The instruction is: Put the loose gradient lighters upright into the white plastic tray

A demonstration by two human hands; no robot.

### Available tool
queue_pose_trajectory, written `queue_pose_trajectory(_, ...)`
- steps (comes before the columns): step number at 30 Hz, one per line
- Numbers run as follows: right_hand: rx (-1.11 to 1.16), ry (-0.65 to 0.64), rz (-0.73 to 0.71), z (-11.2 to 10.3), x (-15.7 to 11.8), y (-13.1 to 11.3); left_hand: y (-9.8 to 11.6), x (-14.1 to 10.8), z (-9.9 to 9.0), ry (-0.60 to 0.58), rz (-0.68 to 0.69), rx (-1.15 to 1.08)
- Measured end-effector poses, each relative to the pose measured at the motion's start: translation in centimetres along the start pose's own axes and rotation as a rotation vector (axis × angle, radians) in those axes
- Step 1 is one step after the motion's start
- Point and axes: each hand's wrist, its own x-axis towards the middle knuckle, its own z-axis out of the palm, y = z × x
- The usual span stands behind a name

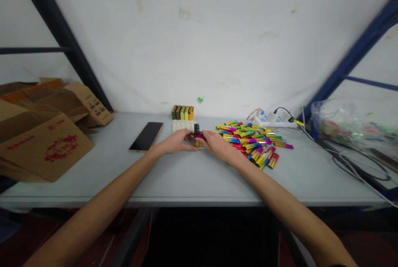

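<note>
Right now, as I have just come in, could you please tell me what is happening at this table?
A person's left hand and right hand hold a few small tubes between them. Just behind is a white tray, with upright tubes beyond it. Shiny tubes lie heaped on the right; a phone lies on the left.

A glossy, metallic-looking finish is shown by the colourful cylinders (pixel 250 139), glassy smoothness by the phone (pixel 146 136), matt cardboard by the boxes (pixel 43 142).
</note>
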Motion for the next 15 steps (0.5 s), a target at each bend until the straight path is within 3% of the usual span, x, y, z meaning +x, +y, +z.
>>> queue_pose_trajectory(6,-0.043,-0.062,-0.088,0.0,0.1,0.7,0.0,0.0,0.0,-0.006,-0.013,-0.008)
queue_pose_trajectory(11,-0.132,-0.110,-0.021,-0.1,0.1,0.1,0.0,0.1,0.1,0.016,-0.031,0.025)
queue_pose_trajectory(15,-0.173,-0.114,-0.056,-1.1,-0.2,-0.7,0.0,0.2,0.1,0.003,-0.022,0.021)
